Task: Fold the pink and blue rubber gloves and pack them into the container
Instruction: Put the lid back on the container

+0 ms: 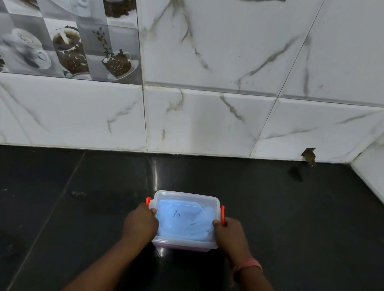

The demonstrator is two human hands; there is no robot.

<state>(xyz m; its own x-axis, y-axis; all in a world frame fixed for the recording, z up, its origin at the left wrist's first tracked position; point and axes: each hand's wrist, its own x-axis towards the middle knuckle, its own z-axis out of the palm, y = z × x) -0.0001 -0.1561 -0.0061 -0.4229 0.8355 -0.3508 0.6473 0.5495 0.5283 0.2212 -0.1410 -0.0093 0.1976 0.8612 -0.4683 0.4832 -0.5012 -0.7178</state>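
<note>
A small clear plastic container [186,198] with orange side latches stands on the black counter, its lid on top. Through the lid I see the folded blue gloves [183,220] on top, and a strip of the pink gloves [182,247] shows along the bottom front edge. My left hand [140,223] grips the container's left side at the latch. My right hand [229,235] grips its right side, fingers over the orange latch.
The black counter [60,214] runs to a white marble-tiled wall [212,123] behind and a side wall at the right. A chipped hole [309,155] sits in the wall's base at the right. Coffee-print tiles [63,25] fill the upper left.
</note>
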